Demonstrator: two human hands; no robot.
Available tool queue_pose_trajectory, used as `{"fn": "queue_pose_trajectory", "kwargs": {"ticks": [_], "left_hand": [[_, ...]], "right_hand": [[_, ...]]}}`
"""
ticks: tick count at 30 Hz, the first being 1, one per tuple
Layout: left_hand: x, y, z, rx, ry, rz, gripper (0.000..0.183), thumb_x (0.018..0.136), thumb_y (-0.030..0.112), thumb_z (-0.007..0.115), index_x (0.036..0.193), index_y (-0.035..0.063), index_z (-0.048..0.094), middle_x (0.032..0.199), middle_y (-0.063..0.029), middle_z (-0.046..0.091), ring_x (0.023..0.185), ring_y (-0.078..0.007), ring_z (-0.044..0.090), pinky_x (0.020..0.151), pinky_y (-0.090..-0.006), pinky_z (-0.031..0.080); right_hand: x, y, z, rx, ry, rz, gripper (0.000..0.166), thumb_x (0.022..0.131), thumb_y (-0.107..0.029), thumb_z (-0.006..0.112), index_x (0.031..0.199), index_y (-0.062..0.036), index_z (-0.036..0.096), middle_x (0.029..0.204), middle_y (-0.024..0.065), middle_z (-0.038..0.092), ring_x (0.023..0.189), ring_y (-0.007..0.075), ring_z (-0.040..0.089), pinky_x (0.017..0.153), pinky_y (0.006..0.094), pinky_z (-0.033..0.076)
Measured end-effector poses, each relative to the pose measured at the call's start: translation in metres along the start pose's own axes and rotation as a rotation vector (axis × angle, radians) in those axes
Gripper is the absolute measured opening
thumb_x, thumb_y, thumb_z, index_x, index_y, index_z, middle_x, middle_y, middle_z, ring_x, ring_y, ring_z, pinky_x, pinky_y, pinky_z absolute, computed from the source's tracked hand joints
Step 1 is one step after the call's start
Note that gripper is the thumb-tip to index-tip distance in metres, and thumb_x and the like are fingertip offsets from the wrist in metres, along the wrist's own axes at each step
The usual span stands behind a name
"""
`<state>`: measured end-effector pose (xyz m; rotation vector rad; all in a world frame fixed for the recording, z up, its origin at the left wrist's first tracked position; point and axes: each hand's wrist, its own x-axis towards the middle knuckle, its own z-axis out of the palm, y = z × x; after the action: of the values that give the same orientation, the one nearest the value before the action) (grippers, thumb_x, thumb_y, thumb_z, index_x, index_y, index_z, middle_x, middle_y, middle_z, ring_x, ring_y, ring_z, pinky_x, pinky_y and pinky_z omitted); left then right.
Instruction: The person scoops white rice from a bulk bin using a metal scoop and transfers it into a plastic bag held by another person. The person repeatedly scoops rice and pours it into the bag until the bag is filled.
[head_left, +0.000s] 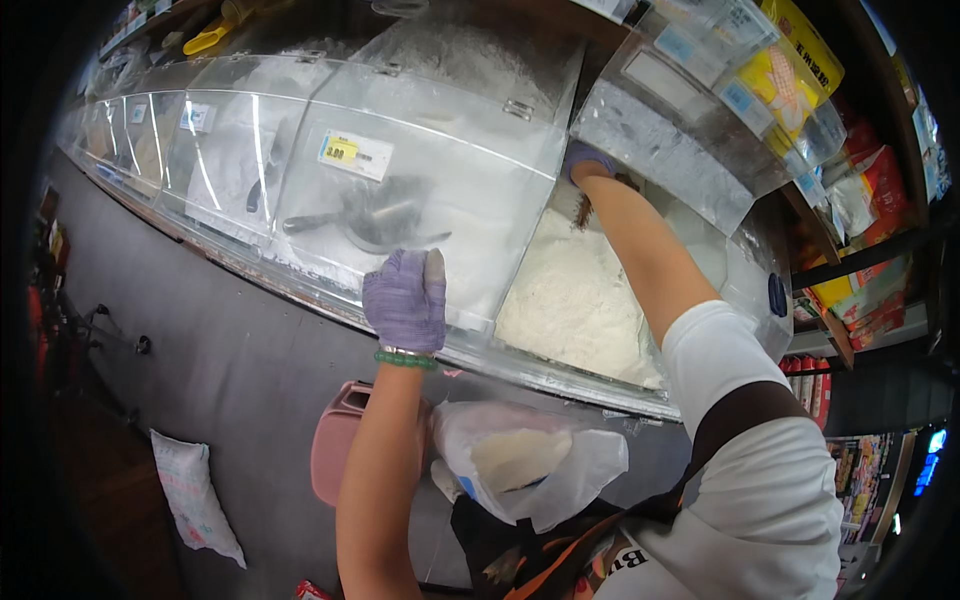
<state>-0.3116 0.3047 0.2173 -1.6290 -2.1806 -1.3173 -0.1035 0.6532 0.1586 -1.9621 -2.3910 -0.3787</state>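
My left hand (406, 304), in a purple knitted glove with a green bead bracelet at the wrist, is curled at the front of a clear-lidded bin. Nothing shows in its fingers. Under that lid lies a metal scoop (386, 214) on white powder (480, 247). To the right is an uncovered bin with a mound of cream-coloured flour (574, 300). My right hand (589, 161), also gloved, reaches to this bin's back. Brown brush bristles (582, 212) show on both sides of the wrist; my forearm and the raised clear lid (664, 146) partly hide brush and hand.
An open plastic bag of flour (521, 457) stands on the floor below the bins, beside a pink plastic container (330, 442). A filled white sack (196, 495) lies at left. More lidded bins (142, 142) run left. Shelves with packaged goods (862, 195) stand at right.
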Motion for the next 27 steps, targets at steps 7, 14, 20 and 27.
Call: {"fn": "queue_pose_trajectory", "kwargs": {"ticks": [7,14,20,27], "left_hand": [[0.001,0.004,0.0,0.028,-0.026,-0.006,0.024,0.086,0.025,0.044,0.074,0.0061,0.052,0.068,-0.0146,0.052,0.062,-0.0351,0.05,0.059,-0.0433,0.037],[0.002,0.007,-0.002,0.062,-0.045,-0.021,0.025,0.087,0.027,0.043,0.078,0.0066,0.054,0.075,-0.0146,0.055,0.069,-0.035,0.052,0.063,-0.0433,0.039],[0.003,0.003,-0.007,0.094,-0.019,-0.037,0.022,0.086,0.026,0.045,0.079,0.0086,0.057,0.076,-0.0106,0.058,0.068,-0.0293,0.056,0.065,-0.0401,0.041],[-0.001,0.005,0.002,0.043,-0.012,-0.011,0.024,0.087,0.026,0.045,0.078,0.0061,0.054,0.075,-0.0128,0.056,0.068,-0.033,0.053,0.064,-0.0415,0.04]], "right_hand": [[-0.064,-0.015,-0.059,-0.308,-0.371,-0.195,0.024,0.077,-0.012,0.053,0.097,-0.0047,0.063,0.102,0.0151,0.06,0.092,0.0287,0.06,0.074,0.0379,0.049],[-0.191,-0.001,-0.151,-0.248,-0.597,-0.354,0.029,0.072,-0.009,0.053,0.099,-0.0003,0.058,0.088,0.0177,0.063,0.082,0.0311,0.062,0.065,0.0385,0.05],[-0.227,0.033,-0.186,-0.192,-0.501,-0.334,0.026,0.072,-0.009,0.051,0.096,-0.0003,0.059,0.083,0.0186,0.063,0.077,0.0322,0.062,0.067,0.0387,0.049],[-0.13,0.078,-0.105,-0.29,-0.33,-0.043,0.022,0.077,-0.012,0.047,0.093,-0.0034,0.059,0.092,0.0192,0.061,0.086,0.0341,0.059,0.071,0.0406,0.048]]}}
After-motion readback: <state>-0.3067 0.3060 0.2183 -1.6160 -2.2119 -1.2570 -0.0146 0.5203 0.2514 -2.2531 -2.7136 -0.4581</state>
